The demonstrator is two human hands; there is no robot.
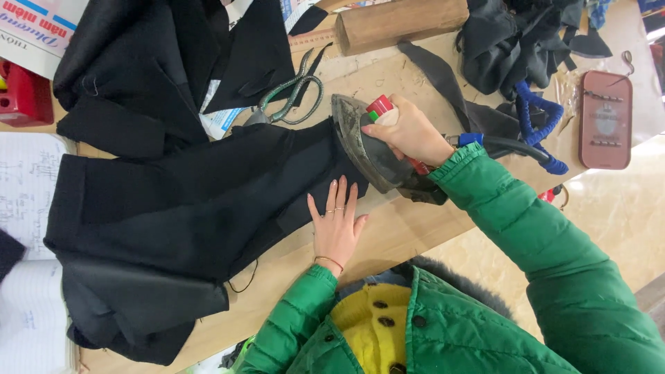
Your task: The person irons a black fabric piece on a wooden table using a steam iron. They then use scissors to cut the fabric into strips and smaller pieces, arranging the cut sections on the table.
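- Head view: heavy-looking old iron (370,149) with a dark, worn soleplate, tipped on edge at the right end of the black garment (194,215) spread on the wooden table (409,228); best taken by its red handle.
- Black cloth: soft, limp, likely to shift; held down by pressing flat.
- Right hand (409,131): fingers wrapped fully around the handle, wrist bent, green sleeve angled in from the lower right.
- Left hand (337,221): open, palm down, fingers spread on the fabric edge just beside the iron, gripping nothing.
- Scissors (291,93) nearby, above the garment.
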